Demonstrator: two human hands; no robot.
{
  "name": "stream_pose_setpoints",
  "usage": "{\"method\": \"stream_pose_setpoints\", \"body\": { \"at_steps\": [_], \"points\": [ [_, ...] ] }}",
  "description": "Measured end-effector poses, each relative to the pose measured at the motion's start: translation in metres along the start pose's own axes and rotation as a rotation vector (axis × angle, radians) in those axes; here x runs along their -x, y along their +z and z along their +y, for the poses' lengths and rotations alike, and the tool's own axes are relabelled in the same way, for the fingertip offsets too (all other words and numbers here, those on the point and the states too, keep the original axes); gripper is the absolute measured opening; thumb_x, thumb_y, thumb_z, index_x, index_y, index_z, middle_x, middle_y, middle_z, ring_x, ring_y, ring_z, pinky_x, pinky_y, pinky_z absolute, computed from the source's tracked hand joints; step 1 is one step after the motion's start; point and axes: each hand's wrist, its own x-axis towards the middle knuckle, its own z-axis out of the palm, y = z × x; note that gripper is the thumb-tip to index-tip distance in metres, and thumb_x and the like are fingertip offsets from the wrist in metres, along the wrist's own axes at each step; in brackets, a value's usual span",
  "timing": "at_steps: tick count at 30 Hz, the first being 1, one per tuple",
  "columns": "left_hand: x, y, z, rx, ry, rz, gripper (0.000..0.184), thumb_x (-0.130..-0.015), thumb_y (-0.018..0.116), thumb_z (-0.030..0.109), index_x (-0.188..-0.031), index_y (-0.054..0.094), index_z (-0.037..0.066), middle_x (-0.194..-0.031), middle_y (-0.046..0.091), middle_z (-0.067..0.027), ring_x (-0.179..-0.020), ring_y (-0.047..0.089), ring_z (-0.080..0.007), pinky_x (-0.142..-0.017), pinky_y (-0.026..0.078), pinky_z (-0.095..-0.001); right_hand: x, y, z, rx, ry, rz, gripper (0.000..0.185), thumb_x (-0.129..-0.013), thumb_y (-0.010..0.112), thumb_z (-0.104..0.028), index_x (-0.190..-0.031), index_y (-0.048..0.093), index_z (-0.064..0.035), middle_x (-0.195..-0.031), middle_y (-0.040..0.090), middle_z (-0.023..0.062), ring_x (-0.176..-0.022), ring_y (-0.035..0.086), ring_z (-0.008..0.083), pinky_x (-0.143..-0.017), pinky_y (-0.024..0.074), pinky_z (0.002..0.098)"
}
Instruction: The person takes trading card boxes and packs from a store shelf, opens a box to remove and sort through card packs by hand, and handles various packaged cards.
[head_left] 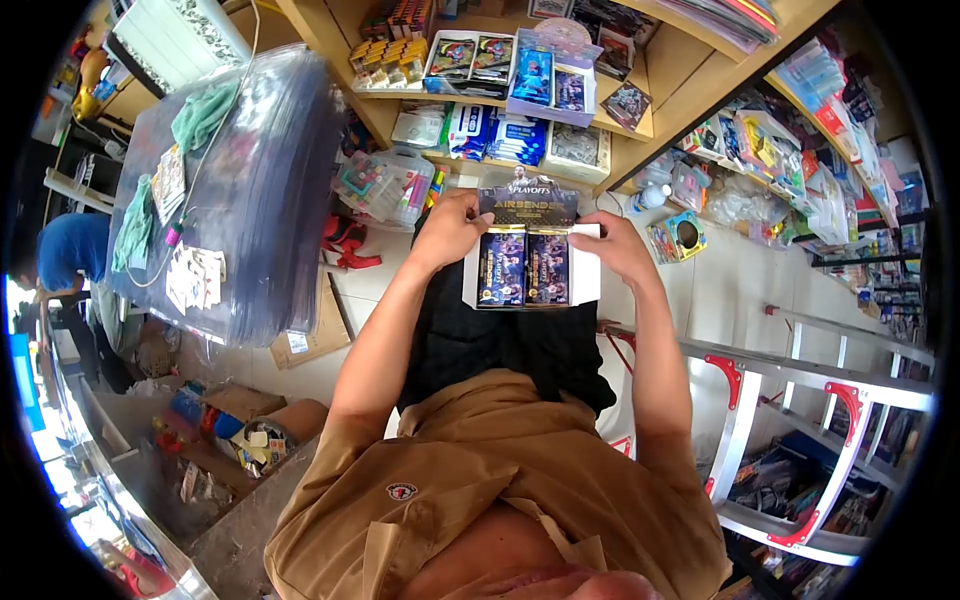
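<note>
An opened display box of card packs (585, 278) is held above my lap, its dark printed lid (527, 207) raised at the far side. Two side-by-side stacks of blue foil packs (502, 268) sit inside it. My left hand (450, 235) grips the box's left far corner, thumb by the lid's lower edge. On the other side, my right hand (618, 248) closes around the right far corner, with its thumb over the white side wall. Part of the fingers on both hands is hidden behind the cardboard.
Ahead stands a wooden shelf (400, 118) with card boxes and packs. A pile of clear plastic sheets (250, 230) is at my left, with green cloths on it. An aluminium ladder (740, 440) lies to my right. Another person in a blue shirt (72, 250) is at far left.
</note>
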Motion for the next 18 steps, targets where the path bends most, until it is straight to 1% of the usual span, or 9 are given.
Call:
{"method": "stream_pose_setpoints", "body": {
  "at_steps": [1,2,4,6,9,10,12,16,18],
  "points": [
    [0.001,-0.004,0.008,-0.003,-0.031,-0.017,0.020,-0.093,0.072,0.013,-0.090,0.063,-0.004,-0.082,0.063,-0.0114,-0.076,0.060,-0.0231,-0.073,0.049,-0.0372,-0.004,-0.005,-0.002,0.017,0.008,-0.062,0.033,-0.087,0.079,-0.025,-0.107,0.075,0.0005,-0.089,0.073,0.0090,-0.081,0.065,0.0156,-0.073,0.0504,0.0324],
    [0.001,-0.007,0.015,-0.008,-0.060,-0.029,0.020,-0.091,0.072,0.013,-0.088,0.064,-0.005,-0.080,0.063,-0.0150,-0.075,0.062,-0.0277,-0.073,0.050,-0.0399,-0.009,-0.011,-0.007,0.017,0.011,-0.056,0.033,-0.087,0.079,-0.025,-0.107,0.075,0.0005,-0.089,0.073,0.0090,-0.081,0.065,0.0156,-0.073,0.0504,0.0324],
    [0.002,-0.010,0.022,-0.006,-0.062,-0.033,0.021,-0.091,0.073,0.013,-0.088,0.064,-0.005,-0.079,0.064,-0.0149,-0.075,0.063,-0.0285,-0.072,0.050,-0.0403,-0.017,-0.017,-0.016,0.277,-0.027,-0.118,0.031,-0.084,0.079,-0.031,-0.100,0.078,-0.0037,-0.088,0.076,0.0151,-0.082,0.071,0.0267,-0.076,0.0543,0.0377],
    [0.004,-0.013,0.029,-0.075,-0.087,-0.008,0.020,-0.091,0.073,0.013,-0.090,0.066,-0.006,-0.082,0.067,-0.0158,-0.077,0.066,-0.0303,-0.073,0.051,-0.0413,-0.022,-0.017,-0.019,0.279,-0.049,-0.142,0.029,-0.084,0.078,-0.031,-0.095,0.077,-0.0044,-0.085,0.074,0.0162,-0.081,0.071,0.0287,-0.075,0.0537,0.0398],
    [0.007,-0.014,0.024,-0.162,-0.016,0.050,0.020,-0.091,0.072,0.014,-0.092,0.067,-0.006,-0.085,0.069,-0.0168,-0.081,0.068,-0.0330,-0.075,0.052,-0.0423,-0.026,-0.012,-0.022,0.256,-0.089,-0.192,0.027,-0.083,0.077,-0.028,-0.094,0.075,-0.0029,-0.086,0.073,0.0171,-0.080,0.071,0.0302,-0.074,0.0530,0.0419],
    [0.008,-0.014,0.022,-0.158,-0.017,0.059,0.020,-0.091,0.072,0.014,-0.092,0.067,-0.006,-0.085,0.069,-0.0168,-0.081,0.068,-0.0330,-0.075,0.052,-0.0423,-0.025,-0.005,-0.014,0.231,-0.179,-0.130,0.026,-0.083,0.077,-0.026,-0.093,0.074,-0.0026,-0.087,0.073,0.0172,-0.082,0.070,0.0324,-0.075,0.0526,0.0426],
    [0.012,-0.012,0.016,-0.112,-0.188,0.043,0.020,-0.091,0.073,0.015,-0.093,0.068,-0.005,-0.088,0.070,-0.0179,-0.085,0.069,-0.0350,-0.078,0.053,-0.0427,-0.022,0.001,-0.011,0.214,-0.273,-0.081,0.025,-0.084,0.076,-0.025,-0.092,0.073,-0.0023,-0.088,0.072,0.0173,-0.083,0.069,0.0346,-0.076,0.0522,0.0433],
    [0.011,-0.009,0.006,-0.086,-0.194,0.057,0.021,-0.091,0.073,0.015,-0.093,0.068,-0.005,-0.089,0.070,-0.0179,-0.086,0.070,-0.0349,-0.079,0.054,-0.0424,-0.016,0.004,-0.022,0.260,-0.401,-0.030,0.017,-0.087,0.073,-0.019,-0.092,0.071,-0.0024,-0.093,0.068,0.0167,-0.090,0.066,0.0402,-0.080,0.0513,0.0463],
    [0.007,-0.007,0.004,-0.076,-0.064,0.071,0.022,-0.091,0.074,0.016,-0.093,0.068,-0.005,-0.092,0.070,-0.0179,-0.086,0.070,-0.0348,-0.079,0.054,-0.0425,-0.014,0.002,-0.027,0.354,-0.447,-0.026,0.015,-0.088,0.071,-0.015,-0.093,0.070,-0.0009,-0.093,0.067,0.0166,-0.091,0.066,0.0405,-0.081,0.0518,0.0471]
  ]
}}
